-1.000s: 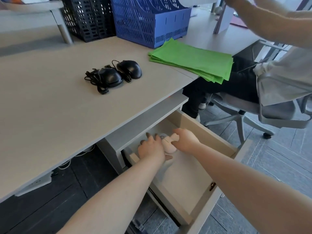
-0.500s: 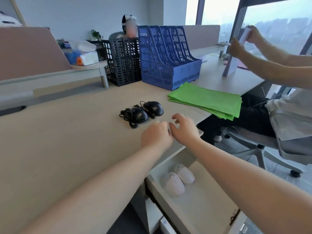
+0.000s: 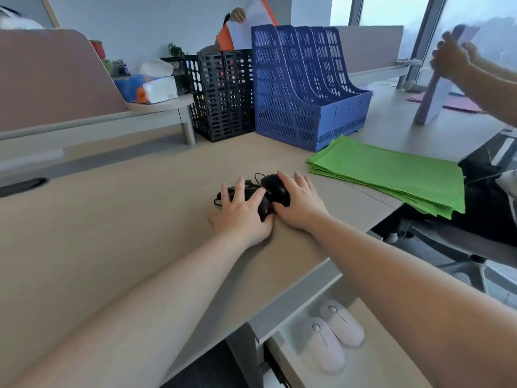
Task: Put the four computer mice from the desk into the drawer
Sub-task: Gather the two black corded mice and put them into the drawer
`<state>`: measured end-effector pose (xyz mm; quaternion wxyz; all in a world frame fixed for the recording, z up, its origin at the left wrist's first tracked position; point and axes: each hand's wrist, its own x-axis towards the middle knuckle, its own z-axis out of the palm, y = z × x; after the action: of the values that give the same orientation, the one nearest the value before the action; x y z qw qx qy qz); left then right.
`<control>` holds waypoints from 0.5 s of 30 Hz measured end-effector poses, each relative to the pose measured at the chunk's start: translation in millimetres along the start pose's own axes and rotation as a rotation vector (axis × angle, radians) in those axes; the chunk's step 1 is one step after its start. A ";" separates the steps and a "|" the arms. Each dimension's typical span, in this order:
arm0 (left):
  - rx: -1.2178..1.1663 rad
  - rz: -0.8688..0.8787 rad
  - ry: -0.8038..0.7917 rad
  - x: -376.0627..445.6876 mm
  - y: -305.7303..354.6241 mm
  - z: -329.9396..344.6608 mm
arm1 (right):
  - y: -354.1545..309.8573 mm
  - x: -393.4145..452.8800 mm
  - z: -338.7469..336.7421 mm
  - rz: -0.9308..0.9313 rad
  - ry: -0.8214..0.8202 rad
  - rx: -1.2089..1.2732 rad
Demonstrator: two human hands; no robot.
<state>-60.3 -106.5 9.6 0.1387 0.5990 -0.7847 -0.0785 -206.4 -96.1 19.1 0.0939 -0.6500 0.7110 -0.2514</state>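
Both hands have come forward from the desk edge: left hand (image 3: pixel 240 211) and right hand (image 3: pixel 300 204), fingers spread, cover the black mice (image 3: pixel 272 191) at centre frame, seemingly not yet gripped. White mice (image 3: pixel 333 334) lie in the drawer (image 3: pixel 372 359), lower right. Loose cords could snag when lifted.

Both forearms are bare with no sleeves in view, and the left hand (image 3: pixel 242 217) and right hand (image 3: pixel 300 204) wear nothing.
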 end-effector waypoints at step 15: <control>0.086 -0.084 0.036 11.1 2.8 -22.4 | -0.4 17.6 8.5 0.029 0.086 -0.035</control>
<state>-58.6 -115.5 33.1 0.1233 0.6381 -0.7590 -0.0397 -204.6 -115.2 15.5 0.0556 -0.6299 0.7278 -0.2654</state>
